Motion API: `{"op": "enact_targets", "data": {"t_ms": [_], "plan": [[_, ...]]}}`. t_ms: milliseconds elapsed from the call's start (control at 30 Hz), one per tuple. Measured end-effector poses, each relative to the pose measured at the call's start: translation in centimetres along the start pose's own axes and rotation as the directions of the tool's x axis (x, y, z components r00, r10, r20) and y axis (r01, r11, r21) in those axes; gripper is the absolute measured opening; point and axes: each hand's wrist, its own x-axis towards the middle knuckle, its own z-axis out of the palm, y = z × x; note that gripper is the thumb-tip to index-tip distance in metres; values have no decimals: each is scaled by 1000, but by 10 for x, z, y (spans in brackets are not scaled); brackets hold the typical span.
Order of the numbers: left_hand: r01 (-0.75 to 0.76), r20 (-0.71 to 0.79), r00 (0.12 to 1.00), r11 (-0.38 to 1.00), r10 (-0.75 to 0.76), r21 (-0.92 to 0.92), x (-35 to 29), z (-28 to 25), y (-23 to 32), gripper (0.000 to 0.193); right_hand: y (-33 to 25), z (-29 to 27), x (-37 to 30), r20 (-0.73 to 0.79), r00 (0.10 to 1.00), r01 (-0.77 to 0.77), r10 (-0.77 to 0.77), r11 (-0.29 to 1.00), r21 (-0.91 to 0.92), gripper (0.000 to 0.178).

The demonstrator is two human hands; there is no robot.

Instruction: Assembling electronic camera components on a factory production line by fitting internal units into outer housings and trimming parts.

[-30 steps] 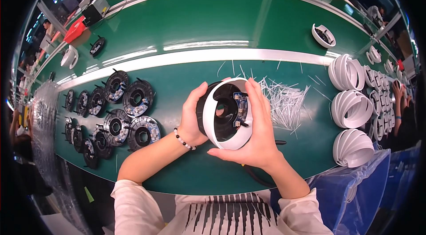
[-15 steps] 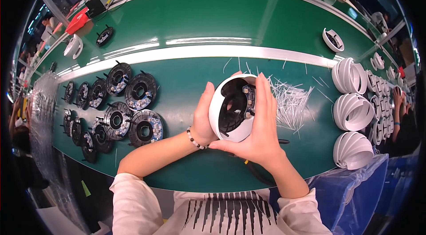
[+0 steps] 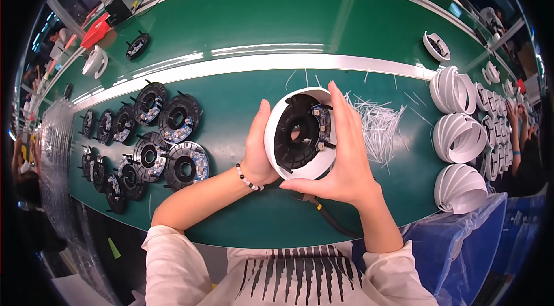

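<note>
I hold a white dome housing (image 3: 276, 143) over the green table, its open side facing me. Inside it sits a black ring-shaped part (image 3: 300, 131) with small circuit pieces on its rim. My left hand (image 3: 257, 150) cups the housing's left side, thumb up along the rim. My right hand (image 3: 346, 159) wraps the right and lower side, fingers stretched up past the top edge. Both hands grip the same housing.
Several black ring parts (image 3: 164, 138) lie in rows to the left. Stacks of white housings (image 3: 459, 138) stand at the right. A heap of thin white strips (image 3: 378, 124) lies just right of my hands. A dark cable (image 3: 332, 219) lies under them. A blue bag (image 3: 461, 237) hangs at the table's lower right edge.
The housing has been turned between my hands, so the black ring inside now faces me more fully. My hands stayed over the same spot on the table.
</note>
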Motion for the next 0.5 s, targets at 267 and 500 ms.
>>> {"op": "enact_targets", "data": {"t_ms": [267, 500], "plan": [[-24, 65, 998, 1000, 25, -13, -4, -6, -4, 69, -3, 6, -2, -102, 995, -20, 9, 993, -113, 118], [-83, 254, 965, 996, 73, 30, -7, -16, -1, 65, -6, 12, 0, -93, 996, -12, -5, 984, -179, 118]]}}
